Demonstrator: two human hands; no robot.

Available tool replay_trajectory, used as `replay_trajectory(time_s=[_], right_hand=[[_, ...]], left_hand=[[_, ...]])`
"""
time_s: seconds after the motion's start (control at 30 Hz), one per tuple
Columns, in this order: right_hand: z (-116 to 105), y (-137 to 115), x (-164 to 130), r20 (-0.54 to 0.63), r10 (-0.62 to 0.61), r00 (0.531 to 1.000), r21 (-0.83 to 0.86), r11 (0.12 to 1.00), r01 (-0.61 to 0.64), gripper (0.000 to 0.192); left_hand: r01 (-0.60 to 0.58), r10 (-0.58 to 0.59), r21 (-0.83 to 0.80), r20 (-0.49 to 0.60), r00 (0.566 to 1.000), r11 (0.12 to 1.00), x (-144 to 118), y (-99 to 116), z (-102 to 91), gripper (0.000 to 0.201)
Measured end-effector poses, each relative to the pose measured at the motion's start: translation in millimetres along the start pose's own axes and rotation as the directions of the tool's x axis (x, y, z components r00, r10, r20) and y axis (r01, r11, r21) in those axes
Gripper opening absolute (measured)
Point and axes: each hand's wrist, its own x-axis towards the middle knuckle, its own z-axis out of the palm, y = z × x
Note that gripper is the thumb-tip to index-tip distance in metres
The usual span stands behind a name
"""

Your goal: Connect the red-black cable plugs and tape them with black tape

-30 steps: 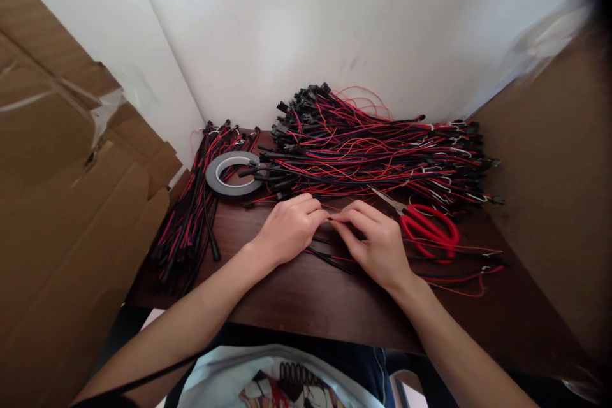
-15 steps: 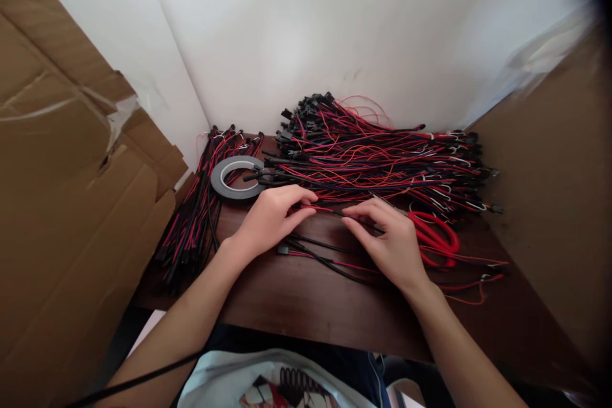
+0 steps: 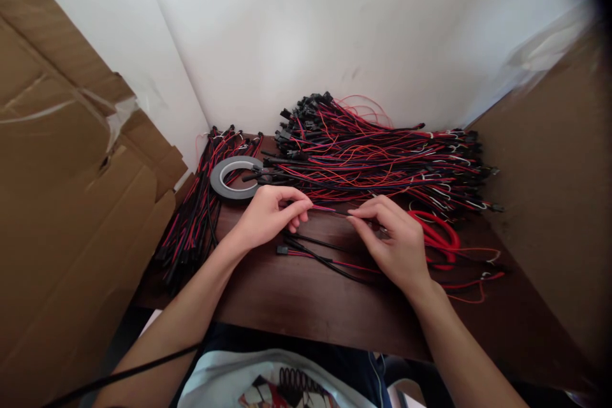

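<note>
My left hand [image 3: 268, 217] and my right hand [image 3: 394, 242] hover over the dark wooden table [image 3: 306, 306], each pinching one end of a thin red-and-black wire [image 3: 329, 209] stretched between them. Below the hands lie two or three loose wires with black connectors [image 3: 315, 255]. Behind them rises a big pile of red, black and blue wires [image 3: 377, 159]. Red-handled scissors [image 3: 437, 236] lie just right of my right hand, partly hidden by it.
A roll of dark tape [image 3: 234, 178] lies at the back left. A bundle of black-and-red cables [image 3: 191, 223] runs along the table's left edge. Cardboard [image 3: 71, 191] stands at the left, a brown panel [image 3: 549, 191] at the right, a white wall behind.
Both hands have spread apart along the wire, the left going left and the right going right. The camera view has tilted slightly.
</note>
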Motion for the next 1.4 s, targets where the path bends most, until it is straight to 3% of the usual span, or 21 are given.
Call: replay_trajectory(time_s=[0.27, 0.6, 0.8, 1.03, 1.17, 1.4], right_hand=[[-0.4, 2.1, 0.1, -0.03, 0.044, 0.999, -0.004, 0.999, -0.044, 0.006], [-2.3, 3.1, -0.4, 0.15, 0.06, 0.987, 0.008, 0.998, -0.062, 0.009], [-3.4, 2.6, 1.0, 0.085, 0.023, 0.996, 0.016, 1.0, -0.025, 0.009], [0.8, -1.2, 0.4, 0.129, 0.013, 0.992, 0.045, 0.999, -0.019, 0.014], [2.5, -2.3, 0.4, 0.093, -0.014, 0.996, 0.027, 1.0, 0.012, 0.012], [4.4, 1.4, -2.4, 0.061, -0.174, 0.983, -0.106, 0.978, 0.18, 0.013]], left_hand=[[-0.001, -0.002, -0.107, -0.024, 1.0, 0.994, 0.1, 5.4, -6.6, 0.022], [-0.088, 0.078, -0.114, -0.087, 0.993, 0.99, 0.0, 5.3, -6.2, 0.015], [-0.084, 0.074, -0.09, -0.117, 0.99, 0.992, -0.9, 6.0, -6.2, 0.018], [-0.169, 0.165, -0.065, -0.07, 0.984, 0.983, -0.7, 7.6, -4.9, 0.01], [-0.111, 0.107, -0.049, -0.08, 0.991, 0.993, -0.9, 5.9, -5.4, 0.014], [0.068, -0.079, -0.104, -0.104, 0.992, 0.992, -0.9, 6.0, -3.6, 0.016]])
